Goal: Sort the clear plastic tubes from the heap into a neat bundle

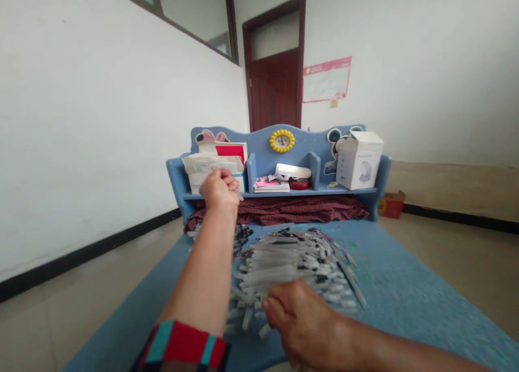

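Plaid sleeve: red, teal and black fabric sleeve (186, 344), pushed back on the left forearm.
Left hand: the left hand (220, 187) is raised in front of a white box stuffed with papers (214, 164) on the shelf; its fingers are curled in toward the palm, and whether it grips something small I cannot tell.
Black pieces: small, dark, short pieces (243, 237) lie in a loose group on the desk, just right of the left forearm.
Pen tubes: a broad heap of slim, translucent whitish plastic tubes (271, 258) lies mid-desk between the two forearms, many side by side, others scattered toward the right.
Right hand: the right hand (302, 320) is at the near edge of the heap, fingers folded into a fist, thumb against the index finger; anything inside is hidden.
Blue desk: painted blue desk top (409, 291), bare to the right of the heap.
White carton: upright white cardboard carton (359, 161) at the shelf's right end.
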Tool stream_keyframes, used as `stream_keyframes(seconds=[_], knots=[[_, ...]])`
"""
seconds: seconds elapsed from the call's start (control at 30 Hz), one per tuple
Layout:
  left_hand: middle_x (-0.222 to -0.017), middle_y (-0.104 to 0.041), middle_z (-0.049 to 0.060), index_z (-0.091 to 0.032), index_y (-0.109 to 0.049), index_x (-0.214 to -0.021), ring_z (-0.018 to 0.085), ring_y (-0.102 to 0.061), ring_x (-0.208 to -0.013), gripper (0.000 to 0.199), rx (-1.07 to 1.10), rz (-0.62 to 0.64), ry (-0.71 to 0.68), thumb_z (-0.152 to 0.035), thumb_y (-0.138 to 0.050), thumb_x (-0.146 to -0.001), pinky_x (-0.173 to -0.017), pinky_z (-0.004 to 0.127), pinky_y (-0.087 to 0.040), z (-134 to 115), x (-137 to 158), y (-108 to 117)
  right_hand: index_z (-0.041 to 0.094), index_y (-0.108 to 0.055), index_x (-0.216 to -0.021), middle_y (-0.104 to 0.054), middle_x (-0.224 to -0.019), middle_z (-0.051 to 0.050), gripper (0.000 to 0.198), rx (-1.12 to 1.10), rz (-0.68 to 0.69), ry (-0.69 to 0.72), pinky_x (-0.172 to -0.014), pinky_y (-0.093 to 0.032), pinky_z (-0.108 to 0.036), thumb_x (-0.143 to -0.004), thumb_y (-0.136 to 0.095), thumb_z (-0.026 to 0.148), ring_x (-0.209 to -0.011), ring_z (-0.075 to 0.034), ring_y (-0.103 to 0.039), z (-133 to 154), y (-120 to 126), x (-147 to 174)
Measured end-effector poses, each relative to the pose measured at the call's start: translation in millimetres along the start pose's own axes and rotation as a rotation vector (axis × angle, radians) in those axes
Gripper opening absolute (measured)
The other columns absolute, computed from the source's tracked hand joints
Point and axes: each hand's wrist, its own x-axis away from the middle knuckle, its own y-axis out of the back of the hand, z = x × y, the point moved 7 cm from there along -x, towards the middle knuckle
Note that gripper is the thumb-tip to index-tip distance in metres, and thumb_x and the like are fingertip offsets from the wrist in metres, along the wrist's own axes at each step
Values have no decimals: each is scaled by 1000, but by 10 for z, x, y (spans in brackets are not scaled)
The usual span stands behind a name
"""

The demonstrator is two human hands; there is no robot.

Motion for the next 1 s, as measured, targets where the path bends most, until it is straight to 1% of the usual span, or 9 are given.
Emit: stream_keyframes(seconds=[0.03, 0.07, 0.1, 0.17, 0.27, 0.33, 0.47, 0.67, 1.0], knots=[[-45, -38, -9, -18, -39, -63, 1, -26, -30, 26, -44, 19, -61, -18, -41, -89, -32, 11, -17, -82, -35, 42, 24, -38, -55, -50, -50, -1, 33, 64, -38, -4, -41, -28, -27, -85, -42, 37, -44, -14, -43, -82, 80, 50], [-48, -43, -7, -17, -44, -66, 1, -30, -32, 23, -171, 111, -134, -20, -44, -88, -33, 12, -20, -134, -27, 33, 23, -42, -58, -52, -54, -1, 30, 185, -131, -12, -43, -30, -26, -85, -41, 36, -48, -14, -44, -179, 235, 64], [-51, -47, -6, -17, -47, -70, 2, -34, -35, 20, -421, 279, -237, -23, -42, -89, -34, 13, -23, -137, 40, -37, 23, -43, -61, -50, -53, -1, 29, 221, -196, -47, -43, -29, -25, -87, -39, 35, -47, -13, -43, -308, 404, 40], [-56, -54, -3, -16, -54, -71, 5, -42, -39, 18, -687, 506, -274, -27, -50, -84, -39, 16, -31, 72, 239, -65, 21, -47, -61, -49, -52, 0, 30, 353, -246, -107, -45, -29, -23, -86, -40, 35, -47, -11, -44, -572, 732, -98], [-55, -56, -2, -16, -60, -66, 10, -50, -49, 10, -938, 728, -297, -20, -60, -75, -49, 20, -38, 482, 563, -23, 18, -57, -65, -53, -54, 0, 32, 555, -256, -205, -47, -28, -22, -86, -42, 37, -51, -11, -48, -928, 1091, -356], [-63, -59, 0, -16, -63, -65, 14, -55, -62, 7, -1074, 862, -335, -15, -62, -72, -60, 23, -41, 703, 733, -5, 17, -62, -70, -56, -56, -1, 33, 580, -234, -224, -48, -29, -21, -86, -42, 37, -52, -11, -51, -1086, 1162, -480], [-73, -58, 3, -16, -63, -71, 19, -56, -74, 7, -1295, 1059, -398, -14, -58, -75, -71, 29, -42, 959, 924, 36, 17, -67, -75, -64, -66, -3, 32, 613, -186, -231, -52, -32, -21, -84, -45, 39, -61, -14, -57, -1252, 1081, -619], [-85, -58, 6, -16, -63, -83, 21, -56, -85, 9, -1508, 1203, -490, -15, -55, -78, -76, 31, -45, 1097, 1036, 114, 21, -71, -81, -70, -79, -6, 30, 666, -153, -216, -58, -35, -24, -82, -49, 42, -75, -18, -63, -1317, 931, -792], [-87, -60, 5, -16, -63, -87, 18, -56, -87, 15, -1595, 1195, -521, -27, -53, -85, -78, 26, -43, 1046, 994, 272, 22, -70, -81, -69, -75, -6, 41, 644, -151, -168, -57, -34, -26, -84, -42, 52, -72, -20, -63, -1384, 870, -799]])
